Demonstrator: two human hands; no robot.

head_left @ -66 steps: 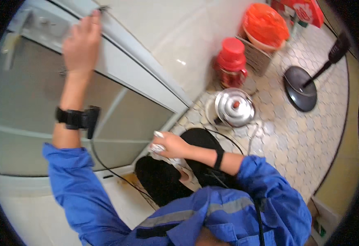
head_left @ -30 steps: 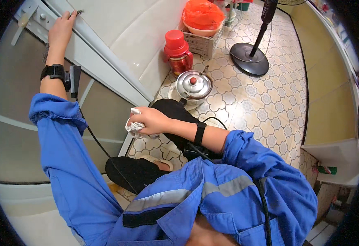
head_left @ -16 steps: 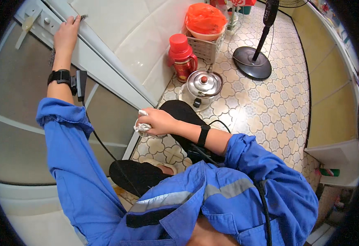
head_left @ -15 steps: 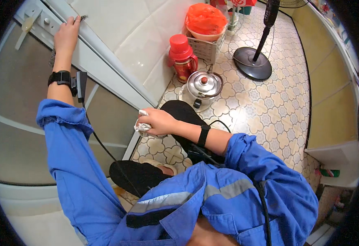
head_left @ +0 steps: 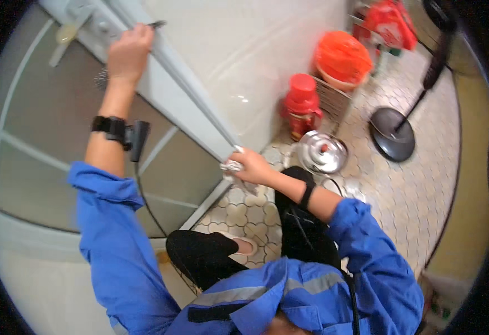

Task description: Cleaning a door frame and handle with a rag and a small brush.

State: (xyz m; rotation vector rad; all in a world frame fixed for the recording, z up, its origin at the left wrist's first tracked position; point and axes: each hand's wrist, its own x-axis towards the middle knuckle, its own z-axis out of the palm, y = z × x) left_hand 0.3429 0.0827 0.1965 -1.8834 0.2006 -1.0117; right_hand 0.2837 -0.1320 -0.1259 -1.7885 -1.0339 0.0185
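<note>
The fingers of my left hand are closed at the white edge of a door, near its lever handle. From that hand sticks out a dark grey, bristly thing, whose kind I cannot make out. A short dark end shows on the hand's other side. My right hand grips a crumpled white cloth by the lower part of the door frame. Part of the cloth hangs below the fingers. Blur softens the picture.
On the tiled floor, a red thermos flask and a lidded metal kettle stand beyond my right knee. Behind them is a crate with an orange bag on top. A standing fan's round base is farther right.
The whole view has shifted, so the door, flask, kettle and fan appear farther right and most sit lower. Both hands stay closed at the door, still holding their things.
</note>
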